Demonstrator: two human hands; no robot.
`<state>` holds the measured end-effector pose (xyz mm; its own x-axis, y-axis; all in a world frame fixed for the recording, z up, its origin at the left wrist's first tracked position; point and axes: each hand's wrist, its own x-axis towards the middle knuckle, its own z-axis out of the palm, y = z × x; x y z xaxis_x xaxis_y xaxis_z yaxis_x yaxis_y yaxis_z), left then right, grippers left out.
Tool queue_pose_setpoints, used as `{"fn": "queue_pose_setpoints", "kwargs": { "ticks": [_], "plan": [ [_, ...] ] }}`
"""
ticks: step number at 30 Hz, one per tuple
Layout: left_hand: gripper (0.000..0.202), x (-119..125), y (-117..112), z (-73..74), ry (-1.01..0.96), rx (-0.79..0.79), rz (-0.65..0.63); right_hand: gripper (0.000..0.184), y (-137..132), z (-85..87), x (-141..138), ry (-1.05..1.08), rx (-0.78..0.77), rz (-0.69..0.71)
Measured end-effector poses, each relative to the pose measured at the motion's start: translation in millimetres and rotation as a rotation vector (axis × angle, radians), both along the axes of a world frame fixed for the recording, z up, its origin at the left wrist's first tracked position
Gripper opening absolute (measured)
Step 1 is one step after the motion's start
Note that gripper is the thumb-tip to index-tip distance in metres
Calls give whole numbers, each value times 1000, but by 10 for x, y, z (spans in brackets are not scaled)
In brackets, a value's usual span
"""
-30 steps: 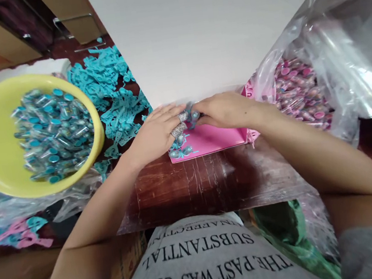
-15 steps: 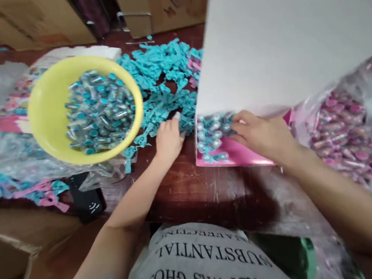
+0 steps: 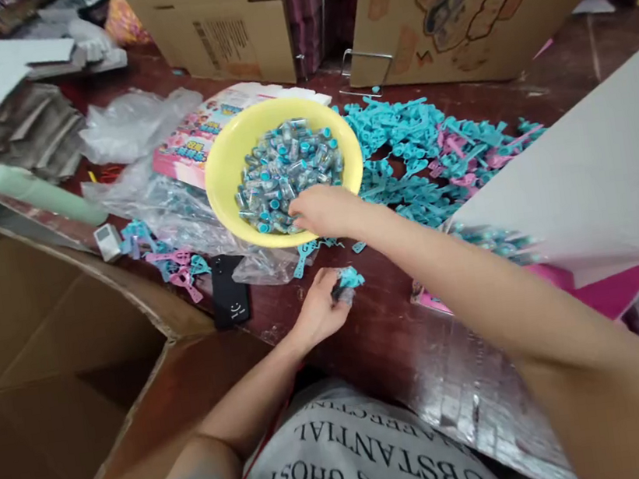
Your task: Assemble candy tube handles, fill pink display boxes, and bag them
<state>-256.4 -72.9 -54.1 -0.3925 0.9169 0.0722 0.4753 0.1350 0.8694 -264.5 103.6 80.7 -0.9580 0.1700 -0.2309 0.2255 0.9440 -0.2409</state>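
Head view: right hand in the round yellow plastic bowl, small turquoise-capped clear vials right beneath, grip impossible to tell! Left hand clutches turquoise plastic pieces.

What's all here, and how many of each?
Bowl: one, yellow, central
Capped vials: many, clear and turquoise, in bowl
Flat plastic pieces: many, mostly turquoise, some pink, right of bowl
Open box: one, pink with white lid, right
Printed box: one, pink, left of bowl
Phone: one, black, left front
Cardboard boxes: three or more, brown, back and lower left
Plastic bags: several, clear, left and right
Table: one, reddish, underneath
Shirt: one, grey, worn
Left fingers: one hand, bare, around something turquoise
Right fingers: one hand, bare, at the vials
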Motion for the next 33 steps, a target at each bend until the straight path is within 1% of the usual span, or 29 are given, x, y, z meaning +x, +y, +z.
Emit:
{"fn": "queue_pose_setpoints", "kwargs": {
  "ticks": [1, 2, 3, 5, 7, 8, 9, 10, 12, 13, 16, 19, 21, 23, 26, 28, 29, 31, 33],
  "plan": [
    [12, -55, -115, -1, -57, -6, 28, 35, -7, -108, -207, -56, -19, 10],
    [13, -115, -227, 4, -122, -21, 55, 33, -10, -200, -358, -103, -37, 19],
    [19, -179, -334, 15, -194, -40, 87, 30, -10, -269, -452, -128, -49, 27],
    [31, -312, -526, 46, -344, -85, 147, 30, -7, -326, -481, -129, -47, 35],
    [42, -430, -673, 83, -477, -114, 191, 35, -12, -299, -335, -34, -67, 19],
    [46, -479, -724, 103, -529, -116, 199, 39, -22, -272, -215, 50, -120, 16],
    [49, -520, -758, 125, -576, -113, 200, 42, -40, -246, -75, 146, -201, 20],
    [51, -552, -775, 149, -617, -108, 199, 43, -66, -228, 78, 231, -320, 49],
    [52, -594, -763, 198, -682, -99, 192, 41, -142, -235, 388, 324, -523, 113],
    [52, -607, -740, 222, -707, -97, 181, 38, -188, -260, 527, 341, -582, 130],
    [52, -623, -647, 271, -722, -80, 110, 29, -314, -376, 819, 381, -637, 76],
    [50, -631, -560, 283, -689, -63, 30, 25, -359, -443, 929, 434, -631, 17],
    [49, -636, -513, 283, -646, -51, -11, 23, -350, -437, 953, 453, -610, 24],
    [48, -629, -476, 282, -554, -20, -40, 23, -335, -411, 970, 445, -585, 45],
    [37, -584, -448, 260, -293, 101, -34, 23, -338, -371, 995, 388, -521, 8],
    [27, -541, -450, 217, -67, 175, 4, 25, -360, -344, 998, 279, -455, -69],
    [25, -526, -455, 188, 44, 196, 23, 28, -370, -324, 990, 206, -418, -118],
    [26, -520, -472, 132, 218, 196, 42, 36, -374, -264, 945, 69, -356, -191],
    [26, -546, -494, 105, 289, 178, 55, 42, -335, -177, 841, -2, -314, -204]
  ]
}}
